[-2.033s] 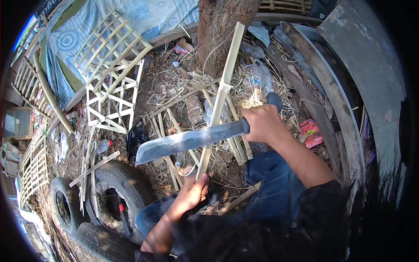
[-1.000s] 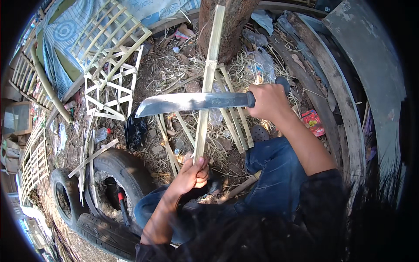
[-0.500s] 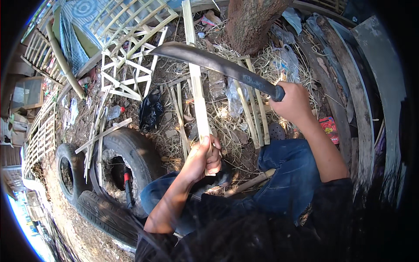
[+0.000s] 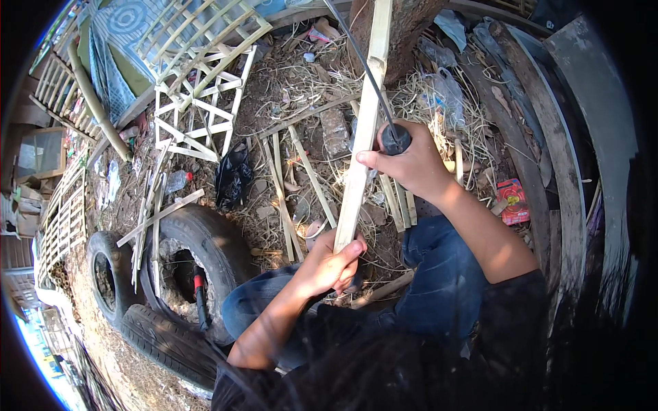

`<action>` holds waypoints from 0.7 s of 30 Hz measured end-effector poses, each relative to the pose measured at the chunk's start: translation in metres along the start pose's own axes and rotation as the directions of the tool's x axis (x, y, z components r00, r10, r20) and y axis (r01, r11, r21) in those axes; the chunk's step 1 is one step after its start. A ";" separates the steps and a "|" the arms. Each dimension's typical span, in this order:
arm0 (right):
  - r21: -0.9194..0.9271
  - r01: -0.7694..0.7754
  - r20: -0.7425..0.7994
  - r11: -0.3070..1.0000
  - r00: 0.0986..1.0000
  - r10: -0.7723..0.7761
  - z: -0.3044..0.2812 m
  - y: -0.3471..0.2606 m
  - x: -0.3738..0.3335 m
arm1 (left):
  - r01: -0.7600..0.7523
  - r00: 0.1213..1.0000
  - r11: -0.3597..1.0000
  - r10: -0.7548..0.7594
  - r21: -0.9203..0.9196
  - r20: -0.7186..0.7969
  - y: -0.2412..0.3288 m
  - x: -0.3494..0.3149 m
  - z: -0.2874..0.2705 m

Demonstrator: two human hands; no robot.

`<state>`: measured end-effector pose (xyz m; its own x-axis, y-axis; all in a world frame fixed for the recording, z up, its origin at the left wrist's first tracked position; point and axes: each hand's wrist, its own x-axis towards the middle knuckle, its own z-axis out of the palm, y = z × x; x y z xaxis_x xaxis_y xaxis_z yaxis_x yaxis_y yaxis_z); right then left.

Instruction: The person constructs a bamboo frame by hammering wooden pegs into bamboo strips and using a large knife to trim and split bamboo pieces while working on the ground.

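Note:
My left hand (image 4: 327, 269) is closed round the lower end of a long, pale split bamboo strip (image 4: 356, 175), which slants up and away to the right. My right hand (image 4: 416, 162) grips the black handle of a machete (image 4: 395, 140). Its thumb reaches left and lies against the strip. The machete's blade is seen nearly edge-on, a thin dark line rising to the upper left and crossing the strip near the tree trunk.
Old tyres (image 4: 199, 229) lie at the left, with a red-and-black tool (image 4: 200, 294) in one. Beyond stands a bamboo lattice frame (image 4: 199, 109). Loose bamboo strips (image 4: 312, 175) and shavings litter the ground before a tree trunk (image 4: 411, 34). Wooden planks (image 4: 548, 130) line the right.
The bamboo strip has swung its far end to the right. My right hand has moved left and turned the machete from broadside to nearly edge-on, with its thumb now at the strip.

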<state>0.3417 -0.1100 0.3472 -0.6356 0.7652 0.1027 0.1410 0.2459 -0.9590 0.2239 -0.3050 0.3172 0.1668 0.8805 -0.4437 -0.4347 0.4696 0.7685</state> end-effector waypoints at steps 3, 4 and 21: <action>-0.028 -0.021 -0.046 0.999 0.999 0.020 0.005 0.013 0.003 | 0.039 0.990 0.997 -0.029 0.071 -0.134 0.005 0.003 0.005; -0.002 -0.011 -0.078 1.000 0.997 0.011 0.005 0.015 0.003 | -0.009 0.977 0.966 0.063 0.258 -0.202 0.003 0.004 0.004; -0.250 0.132 -0.031 0.959 0.989 -0.144 0.014 -0.001 0.003 | -0.027 0.949 0.952 0.120 0.304 -0.292 -0.007 0.006 -0.008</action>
<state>0.3289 -0.1160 0.3444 -0.6252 0.7401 0.2479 0.2412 0.4853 -0.8404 0.2204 -0.3034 0.3057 -0.1524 0.8731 -0.4631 -0.1492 0.4429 0.8841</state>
